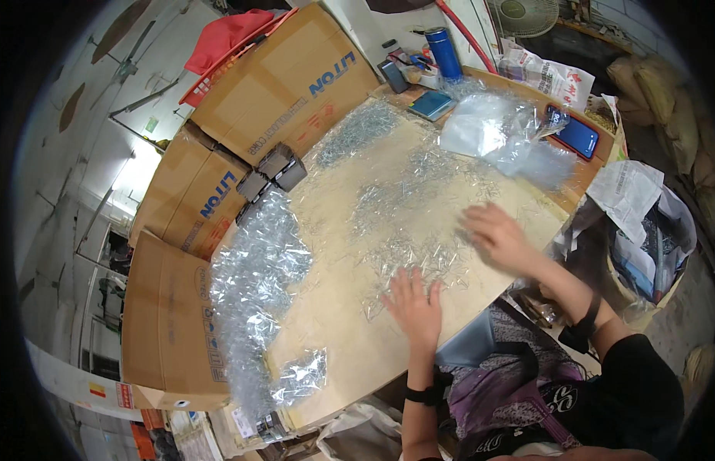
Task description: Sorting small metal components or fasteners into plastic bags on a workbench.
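My left hand [416, 309] lies flat at the near side of the pale tabletop [326, 338], fingers spread. Its fingertips touch the edge of a loose scatter of thin, shiny pieces [419, 253], too small to name surely. To the right, my right hand [496, 237] is over the board beside the same scatter. Motion blurs it somewhat, but its fingers look stretched and apart, with nothing visible in them. More of the thin pieces form a patch [430, 173] farther up the board and a heap [361, 131] at the far edge.
Clear, glittering plastic packs [265, 269] pile along the left, beside cardboard boxes [169, 307] and small dark trays [280, 165]. Plastic bags [480, 127], a phone [576, 137], a blue tumbler [444, 55] and a teal box [431, 105] lie far right. A filled bin [649, 238] stands right.
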Demonstrator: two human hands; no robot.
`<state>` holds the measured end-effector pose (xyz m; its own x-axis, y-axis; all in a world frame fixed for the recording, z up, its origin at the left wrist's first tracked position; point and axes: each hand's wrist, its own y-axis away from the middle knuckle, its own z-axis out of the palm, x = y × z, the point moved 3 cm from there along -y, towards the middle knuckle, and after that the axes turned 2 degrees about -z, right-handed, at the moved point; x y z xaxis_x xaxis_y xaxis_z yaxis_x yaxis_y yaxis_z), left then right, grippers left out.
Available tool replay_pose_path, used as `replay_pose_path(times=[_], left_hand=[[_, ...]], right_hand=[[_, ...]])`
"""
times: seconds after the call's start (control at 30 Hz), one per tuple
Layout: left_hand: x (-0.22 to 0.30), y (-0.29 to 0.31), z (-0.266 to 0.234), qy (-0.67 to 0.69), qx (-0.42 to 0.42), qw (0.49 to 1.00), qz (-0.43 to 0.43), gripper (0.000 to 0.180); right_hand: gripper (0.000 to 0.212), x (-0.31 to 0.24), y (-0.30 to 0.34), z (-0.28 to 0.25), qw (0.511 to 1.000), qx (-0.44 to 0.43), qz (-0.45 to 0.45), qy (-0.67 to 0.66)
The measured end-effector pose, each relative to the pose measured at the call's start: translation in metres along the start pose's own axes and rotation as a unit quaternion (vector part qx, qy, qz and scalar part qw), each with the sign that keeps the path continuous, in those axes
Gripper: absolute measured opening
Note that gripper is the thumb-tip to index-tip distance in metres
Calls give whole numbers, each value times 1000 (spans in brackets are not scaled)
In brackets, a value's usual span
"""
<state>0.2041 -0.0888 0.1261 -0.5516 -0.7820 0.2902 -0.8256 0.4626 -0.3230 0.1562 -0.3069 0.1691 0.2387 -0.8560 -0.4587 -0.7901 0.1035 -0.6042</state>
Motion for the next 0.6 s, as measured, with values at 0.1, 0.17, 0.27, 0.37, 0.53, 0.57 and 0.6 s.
replay_pose_path(times=[0.1,0.17,0.27,0.37,0.53,0.57,0.6], left_hand=[[9,10,-8,-17,17,1000,-11,51],[11,20,-16,18,24,1000,3,48],[6,34,-26,-10,41,998,-48,47],[-14,51,-30,-41,45,996,-72,49],[-7,61,-27,27,94,994,-40,50],[-8,63,-31,25,95,994,-43,50],[-5,65,-36,56,123,990,-44,51]], right_hand=[[19,53,23,-49,978,142,144,40],[17,93,26,-72,954,205,197,95],[14,140,29,-86,939,132,97,301],[11,140,23,-86,954,26,218,203],[8,133,30,-93,948,181,50,259],[9,110,27,-100,941,221,44,251],[10,89,28,-104,933,261,39,245]])
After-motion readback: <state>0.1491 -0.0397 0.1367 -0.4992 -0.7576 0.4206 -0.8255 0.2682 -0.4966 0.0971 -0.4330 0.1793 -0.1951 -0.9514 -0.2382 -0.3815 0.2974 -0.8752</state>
